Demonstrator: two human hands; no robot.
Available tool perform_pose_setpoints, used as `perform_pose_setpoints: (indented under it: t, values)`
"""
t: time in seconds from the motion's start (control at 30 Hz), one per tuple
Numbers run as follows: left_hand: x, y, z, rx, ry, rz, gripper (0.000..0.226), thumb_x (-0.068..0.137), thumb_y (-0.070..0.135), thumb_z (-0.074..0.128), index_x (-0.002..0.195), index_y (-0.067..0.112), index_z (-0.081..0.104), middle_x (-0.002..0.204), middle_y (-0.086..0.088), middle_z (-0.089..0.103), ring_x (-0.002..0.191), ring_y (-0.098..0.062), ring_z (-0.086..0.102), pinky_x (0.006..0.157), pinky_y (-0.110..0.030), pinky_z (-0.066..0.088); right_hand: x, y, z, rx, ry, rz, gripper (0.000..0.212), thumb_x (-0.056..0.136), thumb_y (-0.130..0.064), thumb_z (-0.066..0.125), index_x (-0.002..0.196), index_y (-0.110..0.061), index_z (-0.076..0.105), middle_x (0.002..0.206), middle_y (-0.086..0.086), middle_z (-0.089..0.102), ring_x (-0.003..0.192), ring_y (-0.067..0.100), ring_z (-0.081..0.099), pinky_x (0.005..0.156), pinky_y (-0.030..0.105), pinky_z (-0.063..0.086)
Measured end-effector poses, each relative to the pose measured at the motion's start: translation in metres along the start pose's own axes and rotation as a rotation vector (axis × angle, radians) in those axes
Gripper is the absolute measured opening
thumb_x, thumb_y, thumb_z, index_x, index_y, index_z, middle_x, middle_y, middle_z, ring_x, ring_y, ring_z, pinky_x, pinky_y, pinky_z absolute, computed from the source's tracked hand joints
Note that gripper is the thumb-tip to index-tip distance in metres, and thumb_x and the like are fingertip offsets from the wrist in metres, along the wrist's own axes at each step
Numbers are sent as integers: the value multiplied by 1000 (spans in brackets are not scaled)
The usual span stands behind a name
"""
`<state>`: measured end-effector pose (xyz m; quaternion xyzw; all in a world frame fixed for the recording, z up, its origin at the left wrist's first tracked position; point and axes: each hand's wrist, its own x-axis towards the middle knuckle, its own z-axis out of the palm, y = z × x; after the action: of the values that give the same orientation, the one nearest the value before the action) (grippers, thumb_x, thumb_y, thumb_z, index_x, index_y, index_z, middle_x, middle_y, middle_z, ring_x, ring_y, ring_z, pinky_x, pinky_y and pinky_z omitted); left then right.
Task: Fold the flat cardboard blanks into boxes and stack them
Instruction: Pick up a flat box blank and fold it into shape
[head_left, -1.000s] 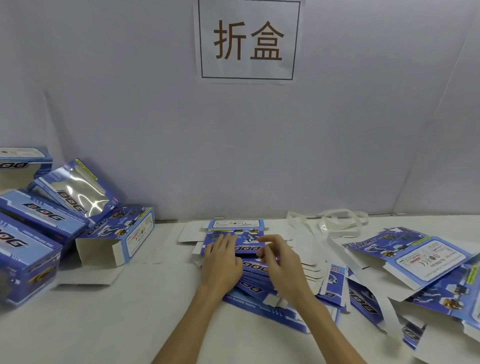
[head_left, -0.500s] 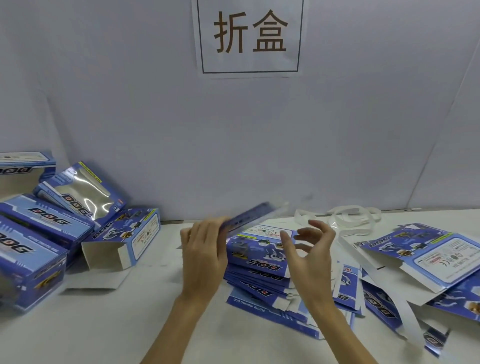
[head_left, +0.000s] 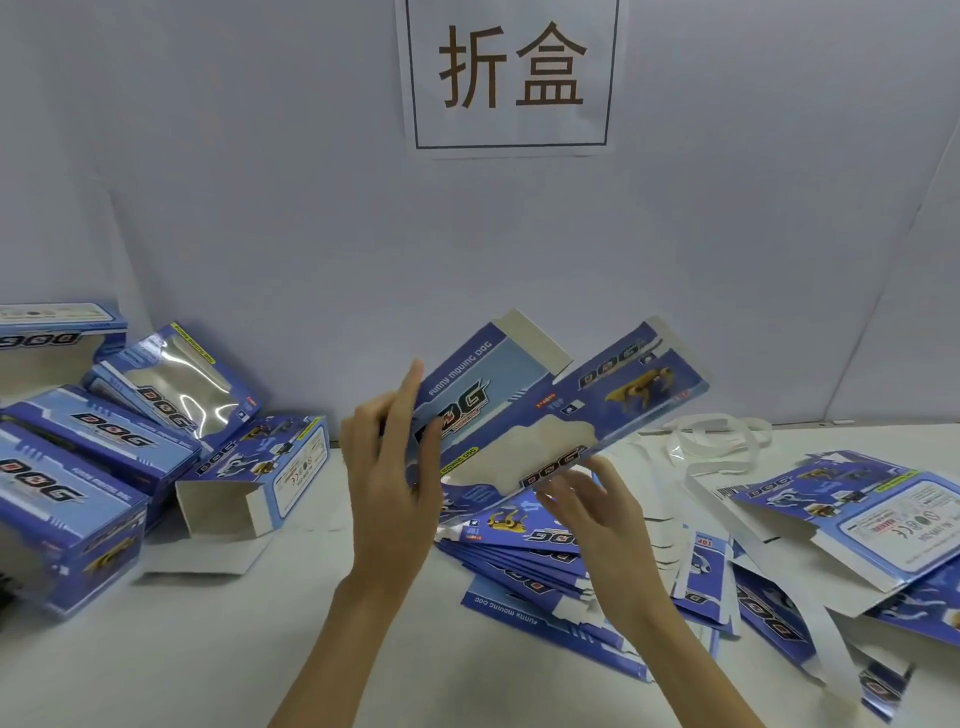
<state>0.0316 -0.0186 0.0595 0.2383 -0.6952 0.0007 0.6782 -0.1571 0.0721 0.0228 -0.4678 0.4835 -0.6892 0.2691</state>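
One blank (head_left: 550, 410) in L hand (head_left: 395, 467), 5 boxes (head_left: 156, 415)

packing workstation — wall sign (head_left: 511, 75), box blanks (head_left: 561, 566) heaped — white table (head_left: 208, 665)

A pale grey-lilac wall (head_left: 260, 208) fills the upper part of the view and meets the far edge of a white table (head_left: 218, 649). The wall looks like a smooth sheet, with a faint slanting crease at the left and another seam running down at the right, where a second panel (head_left: 914, 312) angles towards the table's far right corner. A white paper sign (head_left: 511, 78) is fixed high on the wall near the middle, bearing two large brown characters inside a thin dark frame. The light is soft and even, casting only weak shadows on the table.
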Motion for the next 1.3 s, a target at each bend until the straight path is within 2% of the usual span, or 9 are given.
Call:
perform_pose_setpoints:
  t: [0.07,0.13,0.33,0.6,0.8,0.97,1.03,1.17,1.3]
  values:
    - [-3,2,4,36,-37,21,60,110,43,51,163,24,31,136,13,41,123,-9,43,85,-43,60,-1,2,2,32,30,17,15,106,-10,59,117,-17,68,107,7,80,105,27,76,97,32,61]
    - [-7,4,7,68,-87,45,73,105,52,56,165,25,24,141,5,42,127,-13,43,87,-49,58,-1,3,3,47,60,33,19,106,-8,59,117,-18,71,104,7,81,102,27,77,92,27,61]
    - [-21,4,17,99,-308,90,111,86,75,67,167,24,13,149,2,41,138,-14,41,114,-31,39,-4,-2,7,47,91,20,28,105,-13,61,115,-36,74,105,2,82,100,20,79,84,19,60]
    - [-31,-10,18,57,-309,3,98,86,66,69,162,30,20,148,3,44,133,-10,44,104,-22,46,-4,-3,10,61,5,23,29,104,-19,63,128,-35,66,116,0,80,106,25,77,95,35,62]
    - [-13,0,4,-124,-157,-93,96,86,66,73,161,30,26,144,10,46,133,-14,49,101,-25,51,-1,-7,1,-15,-131,-8,48,101,-35,71,145,-42,54,131,-1,72,124,21,68,103,37,56]
    - [7,12,-4,-401,19,-449,80,80,74,72,144,31,50,129,12,66,121,-15,66,89,-23,58,0,-11,2,-79,-206,54,59,93,-64,65,147,-60,45,145,-25,60,134,-3,56,95,15,53]
    - [6,11,-4,-499,-1,-657,72,78,77,71,133,34,57,118,15,73,106,-10,74,73,-21,61,0,-12,2,-64,-216,85,61,91,-66,63,148,-57,45,144,-26,60,134,-2,57,93,16,55]
    - [-4,0,3,-629,-109,-1002,53,78,64,73,119,32,62,106,2,80,89,-22,80,60,-30,63,-1,-13,1,-16,-234,161,103,60,-92,70,148,-42,50,133,-12,70,124,15,68,95,33,62]
    - [-14,-5,9,-640,-228,-1119,56,83,63,72,122,24,62,102,-2,81,86,-27,80,59,-30,62,-3,-7,7,-142,-249,228,67,80,-67,67,140,-42,52,120,-18,72,109,2,72,76,23,62]
